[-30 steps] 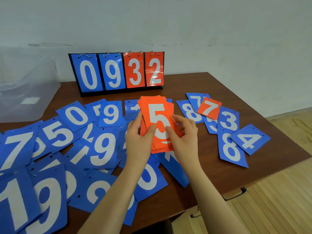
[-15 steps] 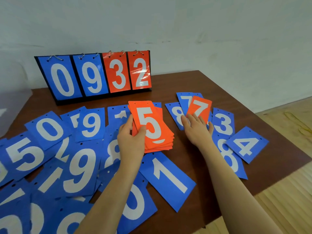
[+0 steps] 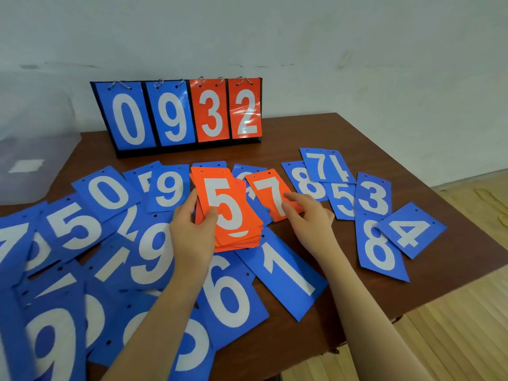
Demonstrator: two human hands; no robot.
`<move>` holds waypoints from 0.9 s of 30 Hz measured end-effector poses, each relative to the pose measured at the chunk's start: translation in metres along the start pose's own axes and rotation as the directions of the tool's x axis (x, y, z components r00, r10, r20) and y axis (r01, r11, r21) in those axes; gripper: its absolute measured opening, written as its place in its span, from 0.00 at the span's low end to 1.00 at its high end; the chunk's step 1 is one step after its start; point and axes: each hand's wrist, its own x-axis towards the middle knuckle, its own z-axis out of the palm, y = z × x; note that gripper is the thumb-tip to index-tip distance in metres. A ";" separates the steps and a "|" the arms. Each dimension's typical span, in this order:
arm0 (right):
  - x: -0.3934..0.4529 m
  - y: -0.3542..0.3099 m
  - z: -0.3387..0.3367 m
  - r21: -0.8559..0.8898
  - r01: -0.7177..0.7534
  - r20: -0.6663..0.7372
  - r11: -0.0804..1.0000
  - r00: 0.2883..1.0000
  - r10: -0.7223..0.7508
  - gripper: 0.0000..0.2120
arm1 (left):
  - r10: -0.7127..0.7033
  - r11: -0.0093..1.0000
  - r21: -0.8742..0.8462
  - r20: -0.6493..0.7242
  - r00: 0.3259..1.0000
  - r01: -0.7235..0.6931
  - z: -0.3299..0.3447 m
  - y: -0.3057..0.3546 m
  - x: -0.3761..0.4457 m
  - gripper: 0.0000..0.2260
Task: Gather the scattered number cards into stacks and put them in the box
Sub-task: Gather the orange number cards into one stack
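Note:
My left hand (image 3: 192, 232) grips a stack of orange cards (image 3: 228, 213) with a white 5 on top, held just above the table's middle. My right hand (image 3: 308, 215) holds a single orange 7 card (image 3: 270, 192) by its lower right edge, right beside the stack. Many blue number cards lie scattered over the brown table (image 3: 343, 295), among them a blue 1 (image 3: 286, 273), a blue 6 (image 3: 228, 295), and a blue 4 (image 3: 412, 229) at the right. A clear plastic box (image 3: 30, 158) stands at the far left.
A black flip scoreboard (image 3: 178, 114) showing 0, 9, 3, 2 stands at the table's back against the white wall. The table's right and front edges drop to a wooden floor (image 3: 453, 325). Blue cards overlap thickly on the left.
My right hand left the orange stack, reached right to the orange 7 card, and has brought it leftward next to the stack. My left hand kept hold of the stack.

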 end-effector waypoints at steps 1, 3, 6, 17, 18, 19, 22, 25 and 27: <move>0.004 -0.002 0.003 -0.055 -0.053 -0.067 0.997 0.997 0.049 0.19 | 0.001 1.000 0.001 0.004 1.000 -0.001 -0.001 0.000 -0.001 0.21; 0.012 -0.005 0.008 -0.116 -0.194 -0.127 0.974 0.976 0.179 0.26 | 0.005 1.000 0.002 0.016 1.000 -0.005 -0.001 0.000 -0.002 0.21; 0.018 -0.005 0.017 -0.213 -0.265 -0.123 0.940 0.962 0.243 0.35 | -0.001 1.000 0.012 0.008 1.000 0.001 0.001 0.002 -0.002 0.21; 0.012 -0.014 0.017 0.153 -0.185 -0.181 0.971 0.960 0.212 0.16 | 0.012 1.000 0.026 -0.002 1.000 -0.011 -0.001 0.003 -0.001 0.21; 0.007 -0.017 0.016 0.190 -0.139 -0.230 0.972 0.956 0.182 0.16 | 0.025 0.999 0.031 -0.004 1.000 -0.025 -0.003 0.004 -0.002 0.21; 0.002 -0.019 0.015 0.221 -0.092 -0.291 0.971 0.944 0.156 0.17 | 0.039 0.999 0.031 -0.007 0.999 -0.039 -0.005 0.004 -0.004 0.21; -0.016 -0.031 0.009 0.372 0.052 -0.436 0.927 0.891 0.125 0.18 | 0.054 0.998 0.030 -0.031 0.998 -0.053 -0.011 0.010 -0.010 0.21; -0.040 -0.050 0.004 0.571 0.140 -0.408 0.809 0.904 0.132 0.19 | 0.087 0.996 0.014 -0.019 0.996 -0.087 -0.018 0.016 -0.020 0.21; -0.056 -0.065 0.007 0.649 0.157 -0.345 0.745 0.933 0.104 0.18 | 0.094 0.995 -0.013 -0.002 0.996 -0.094 -0.023 0.020 -0.029 0.21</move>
